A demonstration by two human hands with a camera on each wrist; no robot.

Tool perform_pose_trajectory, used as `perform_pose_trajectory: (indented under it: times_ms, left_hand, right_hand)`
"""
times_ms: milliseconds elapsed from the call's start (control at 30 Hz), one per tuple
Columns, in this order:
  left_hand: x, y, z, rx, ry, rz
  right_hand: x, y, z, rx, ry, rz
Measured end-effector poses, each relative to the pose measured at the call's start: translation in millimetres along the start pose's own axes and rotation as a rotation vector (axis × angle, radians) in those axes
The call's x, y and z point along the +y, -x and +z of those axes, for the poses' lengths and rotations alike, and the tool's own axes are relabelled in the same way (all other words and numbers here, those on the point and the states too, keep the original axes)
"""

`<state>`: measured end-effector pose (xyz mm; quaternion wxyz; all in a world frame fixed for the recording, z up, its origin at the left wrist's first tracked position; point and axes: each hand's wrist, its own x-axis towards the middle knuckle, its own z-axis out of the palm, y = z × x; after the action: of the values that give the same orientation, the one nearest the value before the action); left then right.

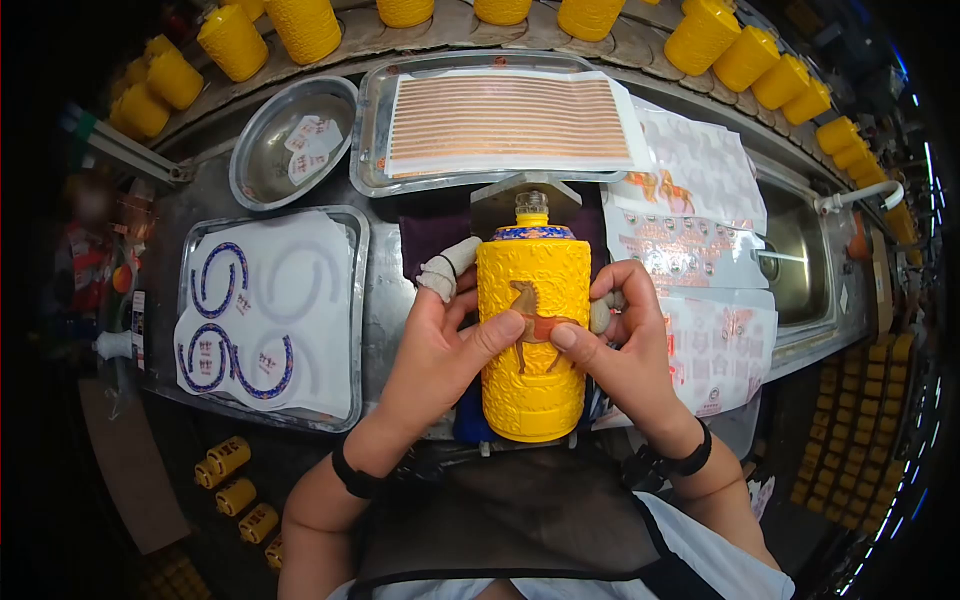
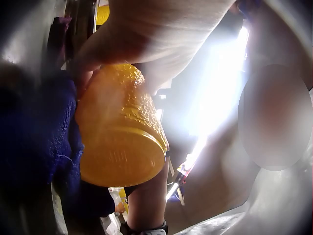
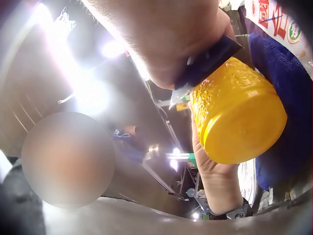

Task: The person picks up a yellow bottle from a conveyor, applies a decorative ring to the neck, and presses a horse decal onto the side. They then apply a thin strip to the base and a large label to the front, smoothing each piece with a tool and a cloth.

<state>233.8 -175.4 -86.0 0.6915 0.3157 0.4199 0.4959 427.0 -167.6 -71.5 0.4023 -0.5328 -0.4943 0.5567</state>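
A yellow embossed bottle (image 1: 533, 410) with a clear glass neck stands out at the centre of the head view, a blue patterned band round its shoulder and a brown horse figure (image 1: 528, 300) on its front. My left hand (image 1: 440, 345) holds the bottle's left side, thumb on the horse's chest. On the other side my right hand (image 1: 632, 350) grips it, thumb on the horse's rear. Light covers wrap some fingertips of both hands. The bottle's base shows in the left wrist view (image 2: 122, 156) and in the right wrist view (image 3: 244, 129).
Left, a tray (image 1: 357, 300) bears sheets with blue curved bands. Behind are a metal bowl (image 1: 262, 150) and a tray (image 1: 370, 165) with a striped sheet. Printed sheets (image 1: 690, 245) and a sink (image 1: 800, 285) lie right. Yellow bottles (image 1: 305, 30) line the far edge.
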Motion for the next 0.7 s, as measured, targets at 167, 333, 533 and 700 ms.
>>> perform_pose_trajectory:
  times_ms: [167,333,533,700]
  left_hand:
    - [-3,-1,-1,0.002,-0.011,0.015]
    - [-6,0,0,0.008,-0.016,0.027]
    - [-7,0,0,0.002,-0.037,0.039]
    - [-5,3,3,0.004,-0.048,0.041]
  right_hand:
    - [1,-1,1,0.011,0.016,-0.004]
    - [4,-1,1,0.015,0.039,-0.031]
    - [0,-1,-5,-0.054,-0.081,0.03]
    - [-5,1,-12,-0.122,-0.294,0.119]
